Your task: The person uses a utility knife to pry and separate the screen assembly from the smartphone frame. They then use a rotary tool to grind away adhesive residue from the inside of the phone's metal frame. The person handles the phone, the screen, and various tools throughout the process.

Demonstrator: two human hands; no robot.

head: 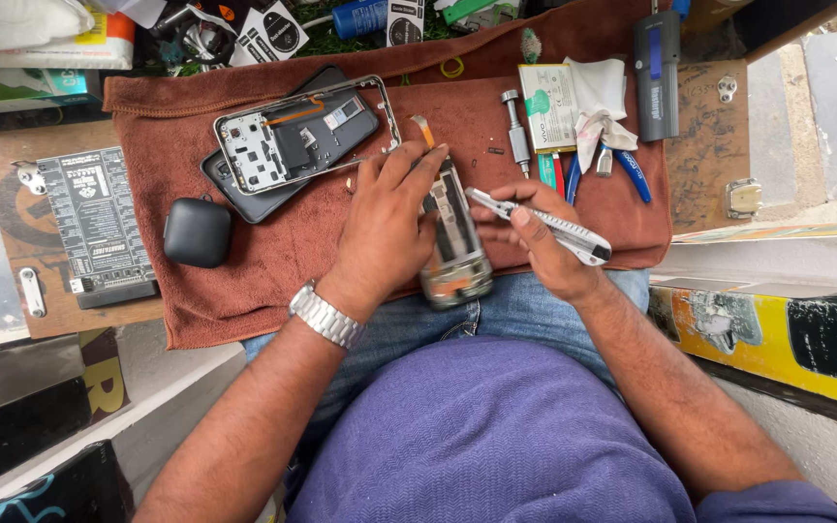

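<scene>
While our left hand (387, 218) clamps the phone screen assembly (453, 237) on the brown towel (273, 252), our right hand (535, 237) grips the utility knife (544, 225); we should keep the blade shallow.

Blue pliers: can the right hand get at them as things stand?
Probably not straight away: the right hand holds a utility knife. The pliers lie uncovered on the cloth just beyond it.
</scene>
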